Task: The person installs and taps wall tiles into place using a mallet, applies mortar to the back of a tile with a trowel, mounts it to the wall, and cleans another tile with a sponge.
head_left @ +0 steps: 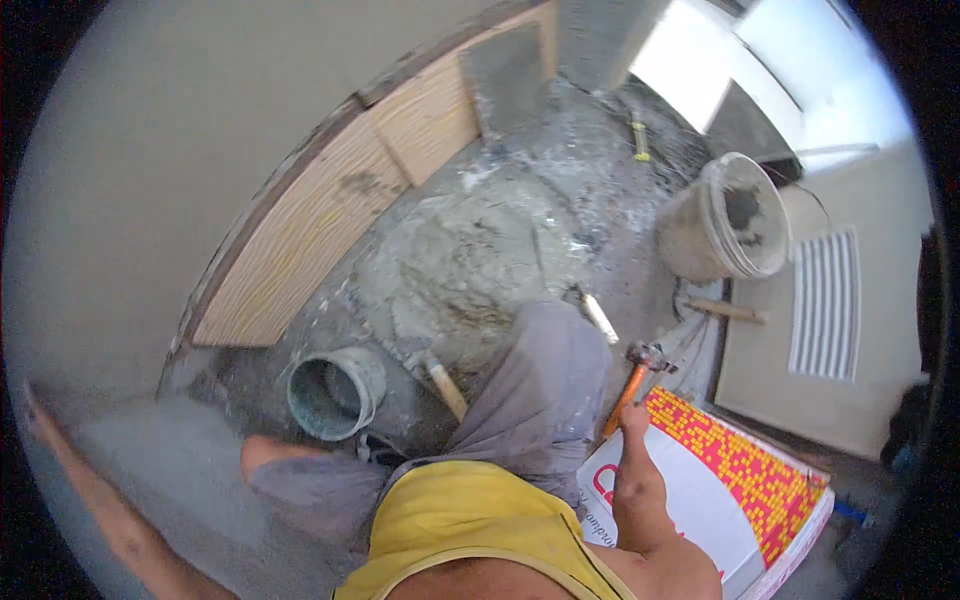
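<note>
The hammer handle [628,390] is orange, the tank top [460,510] yellow. The package [700,490] is white with red-and-yellow checks; wall tiles [300,230] show beige, wavy grain.

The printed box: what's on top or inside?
The right arm crosses above the box, hiding part of its white, red and yellow top; the right hand grips an orange-handled hammer near its edge. Anything inside is covered by that top.

The hammer [628,389] has an orange handle and a metal head. It slants, handle by the right hand [634,419].
</note>
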The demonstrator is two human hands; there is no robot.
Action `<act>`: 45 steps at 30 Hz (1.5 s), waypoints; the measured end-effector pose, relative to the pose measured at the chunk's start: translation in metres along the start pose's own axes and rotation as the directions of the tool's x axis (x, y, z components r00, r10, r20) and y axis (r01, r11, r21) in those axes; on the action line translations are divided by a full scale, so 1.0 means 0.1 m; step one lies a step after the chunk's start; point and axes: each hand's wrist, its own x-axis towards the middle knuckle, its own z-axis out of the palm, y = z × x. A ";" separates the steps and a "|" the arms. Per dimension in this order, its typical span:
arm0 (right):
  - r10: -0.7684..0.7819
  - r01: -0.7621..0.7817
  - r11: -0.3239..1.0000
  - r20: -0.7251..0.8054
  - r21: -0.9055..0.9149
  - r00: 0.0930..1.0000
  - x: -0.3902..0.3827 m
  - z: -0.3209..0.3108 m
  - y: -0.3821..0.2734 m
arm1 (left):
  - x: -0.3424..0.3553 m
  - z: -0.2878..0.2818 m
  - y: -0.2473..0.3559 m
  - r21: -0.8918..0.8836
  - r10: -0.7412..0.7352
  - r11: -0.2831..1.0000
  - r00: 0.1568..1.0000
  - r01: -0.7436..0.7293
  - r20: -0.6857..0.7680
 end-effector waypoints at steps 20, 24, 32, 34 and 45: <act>-0.649 0.696 0.567 -0.281 0.441 0.707 -0.65 -2.24 -4.07 | -4.20 0.83 1.80 -0.298 -0.034 0.954 0.999 0.024 -0.029; -0.837 0.780 0.547 0.241 0.304 0.492 -1.97 -1.55 -5.03 | -4.27 0.67 1.48 -0.567 -0.090 0.823 0.994 0.036 -0.067; -0.870 0.943 0.306 0.441 0.131 0.221 -3.07 -0.08 -5.68 | -4.84 0.23 -0.14 -0.161 -0.658 0.668 0.677 0.727 0.328; -0.850 0.975 0.221 0.492 0.008 0.189 -3.10 0.12 -5.70 | -5.34 0.39 -0.62 -0.110 -0.769 0.501 0.499 0.859 0.399; -0.803 0.954 0.272 0.576 0.126 0.153 -2.94 0.16 -5.52 | -6.67 1.46 -1.65 0.233 -0.541 0.841 0.740 0.489 0.400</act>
